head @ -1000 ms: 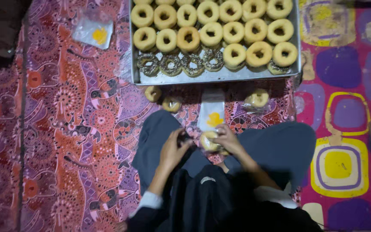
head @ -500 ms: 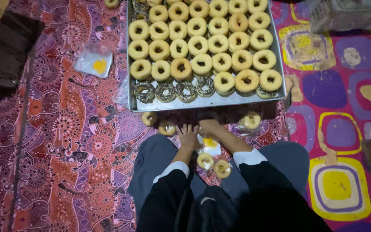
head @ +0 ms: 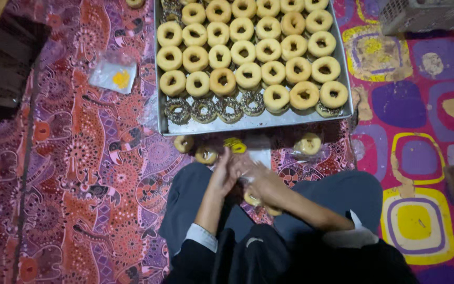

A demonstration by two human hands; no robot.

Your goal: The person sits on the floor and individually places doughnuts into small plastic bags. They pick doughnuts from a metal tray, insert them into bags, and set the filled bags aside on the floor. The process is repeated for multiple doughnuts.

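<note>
Both hands have moved forward from the lap toward the tray point(head: 253, 123). The left hand point(head: 226, 173) and right hand point(head: 261, 181) are pressed together around a clear bag point(head: 245, 176); the exact grip cannot be told. Two doughnuts point(head: 253, 200) now lie in the lap

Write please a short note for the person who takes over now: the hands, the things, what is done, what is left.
Left hand and right hand: together over the lap, handling a clear bag; grip blurred.
Things: metal tray ahead, nearly full of plain doughnuts, a few sprinkled ones in the front row.
Done: bagged doughnuts lie on the mat in front of the tray; two more doughnuts in the lap.
Left: most doughnuts are not bagged yet.
</note>
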